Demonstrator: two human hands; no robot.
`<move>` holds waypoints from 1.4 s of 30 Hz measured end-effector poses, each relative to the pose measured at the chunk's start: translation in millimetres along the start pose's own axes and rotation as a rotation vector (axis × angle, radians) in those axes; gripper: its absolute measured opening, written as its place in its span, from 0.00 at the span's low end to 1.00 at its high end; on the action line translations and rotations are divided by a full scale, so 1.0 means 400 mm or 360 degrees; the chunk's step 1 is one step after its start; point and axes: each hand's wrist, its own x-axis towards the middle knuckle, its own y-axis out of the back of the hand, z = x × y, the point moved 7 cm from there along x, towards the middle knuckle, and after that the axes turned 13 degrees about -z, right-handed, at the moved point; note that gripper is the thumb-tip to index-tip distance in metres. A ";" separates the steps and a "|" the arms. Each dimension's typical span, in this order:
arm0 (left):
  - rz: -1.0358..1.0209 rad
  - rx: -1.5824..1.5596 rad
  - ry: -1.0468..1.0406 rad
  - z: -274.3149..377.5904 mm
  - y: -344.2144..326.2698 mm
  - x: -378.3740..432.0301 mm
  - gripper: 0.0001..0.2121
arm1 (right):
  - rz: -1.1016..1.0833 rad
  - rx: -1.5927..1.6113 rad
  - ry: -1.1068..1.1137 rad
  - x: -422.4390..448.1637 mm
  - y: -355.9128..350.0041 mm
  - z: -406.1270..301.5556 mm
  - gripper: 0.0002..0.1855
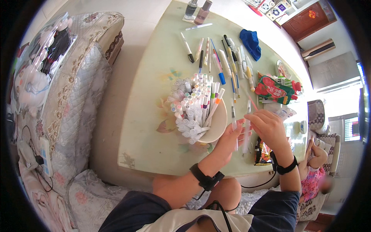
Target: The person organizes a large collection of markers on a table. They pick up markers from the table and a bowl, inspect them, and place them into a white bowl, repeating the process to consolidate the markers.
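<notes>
My left hand point(224, 143) holds a slim clear-barrelled pen or brush point(233, 112) upright, beside a white bowl. Pinched in the fingertips of my right hand point(268, 124) is a thin pink stick point(252, 101). Between my hands runs another clear tube-like pen point(246, 139); whether it is held or lying on the table I cannot tell. The white bowl point(221, 120) is packed with capped markers point(192, 101), some leaning over its near rim. Beyond my hands, several loose pens and paintbrushes point(232, 62) lie on the pale green table point(139, 136).
A blue cloth point(251, 43) lies at the far right. Two bottles point(197, 11) stand at the far end. Food pouches point(275, 90) and a dark snack packet point(262, 153) are on the right. Left is a quilted sofa point(78, 95). Another person point(314, 171) sits at right.
</notes>
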 end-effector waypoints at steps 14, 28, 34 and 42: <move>0.0035 0.0142 0.0244 -0.038 0.009 0.015 0.16 | -0.0217 0.0324 -0.1215 0.285 -0.286 0.721 0.21; 0.0127 0.0378 0.0085 0.000 0.036 0.001 0.19 | 0.0638 0.1593 -0.0963 0.119 -0.050 0.559 0.13; -0.0051 0.0163 -0.0035 -0.004 -0.004 0.020 0.21 | -0.0432 0.1814 -0.0985 0.030 -0.053 0.316 0.11; -0.0033 0.0160 -0.0006 -0.012 0.031 0.029 0.19 | -0.0509 0.0957 -0.0983 0.121 -0.176 0.458 0.13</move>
